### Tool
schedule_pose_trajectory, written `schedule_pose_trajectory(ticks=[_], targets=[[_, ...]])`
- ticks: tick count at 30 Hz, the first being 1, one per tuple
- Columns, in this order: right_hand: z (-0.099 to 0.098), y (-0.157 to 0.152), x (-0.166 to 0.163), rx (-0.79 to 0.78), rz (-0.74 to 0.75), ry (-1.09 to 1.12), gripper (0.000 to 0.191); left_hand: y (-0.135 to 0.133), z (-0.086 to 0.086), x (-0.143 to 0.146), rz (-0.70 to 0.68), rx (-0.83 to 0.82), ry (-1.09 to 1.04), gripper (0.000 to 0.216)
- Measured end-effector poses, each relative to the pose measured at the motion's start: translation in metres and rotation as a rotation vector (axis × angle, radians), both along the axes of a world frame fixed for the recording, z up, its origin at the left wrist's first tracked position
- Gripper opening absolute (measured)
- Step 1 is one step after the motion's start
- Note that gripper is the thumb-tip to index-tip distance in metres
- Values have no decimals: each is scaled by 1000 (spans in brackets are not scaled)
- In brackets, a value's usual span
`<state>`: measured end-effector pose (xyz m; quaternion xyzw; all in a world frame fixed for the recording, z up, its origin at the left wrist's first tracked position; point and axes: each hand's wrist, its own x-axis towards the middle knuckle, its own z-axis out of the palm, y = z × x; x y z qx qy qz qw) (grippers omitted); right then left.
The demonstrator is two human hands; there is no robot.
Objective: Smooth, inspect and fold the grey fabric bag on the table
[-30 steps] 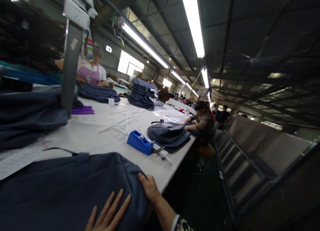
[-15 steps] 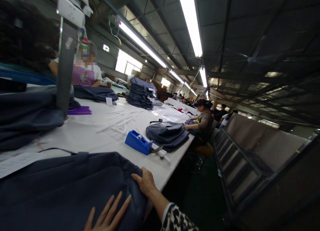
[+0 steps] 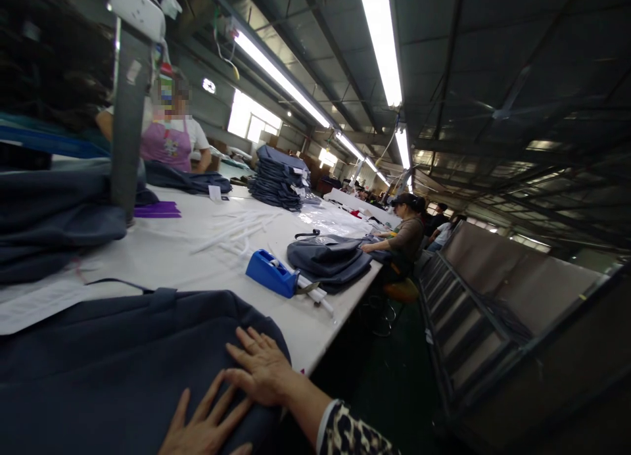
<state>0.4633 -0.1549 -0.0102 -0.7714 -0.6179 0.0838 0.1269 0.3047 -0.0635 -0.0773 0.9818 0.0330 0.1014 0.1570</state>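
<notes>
A large dark blue fabric bag lies flat on the white table right in front of me. My left hand rests on its near edge with fingers spread. My right hand lies flat on the bag's right corner, fingers apart, touching the left hand's fingertips. Neither hand grips anything. A patterned sleeve covers my right forearm.
A blue tape dispenser and another dark bag sit further along the table. Stacked bags stand at the back, more folded fabric at left by a grey post. Two people work nearby. Metal racks line the right.
My right hand has moved from gripping the bag's right edge to lying flat on top of it, further left. The left hand has barely shifted.
</notes>
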Motion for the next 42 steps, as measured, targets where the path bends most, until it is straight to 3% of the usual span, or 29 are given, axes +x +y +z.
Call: schedule_pose_trajectory(ticks=[3,7,12,15,18,20,25,30,33,38,42], targets=[[-7,-1,7,-27,13,-116,51,6,10,-15,-16,10,-20,55],[-13,3,15,-39,29,-68,54,32,27,-69,-78,37,40,61],[-30,13,28,-78,67,-40,58,65,42,-155,151,137,166,61],[-30,12,27,-84,75,-80,59,61,47,-189,225,242,120,55],[-27,10,25,-80,71,-122,60,47,46,-208,117,279,99,45],[-27,11,25,-75,74,-143,60,36,41,-216,89,275,98,49],[-29,13,26,-64,82,-166,60,12,31,-217,226,330,37,43],[-29,15,25,-75,80,-155,60,-1,39,-199,351,386,116,48],[-25,18,27,-94,80,-133,59,-2,43,-191,353,438,170,48],[2,24,26,-82,101,-108,54,2,44,-187,307,547,222,45],[29,10,-10,74,151,-151,51,9,45,-187,287,578,204,42]])
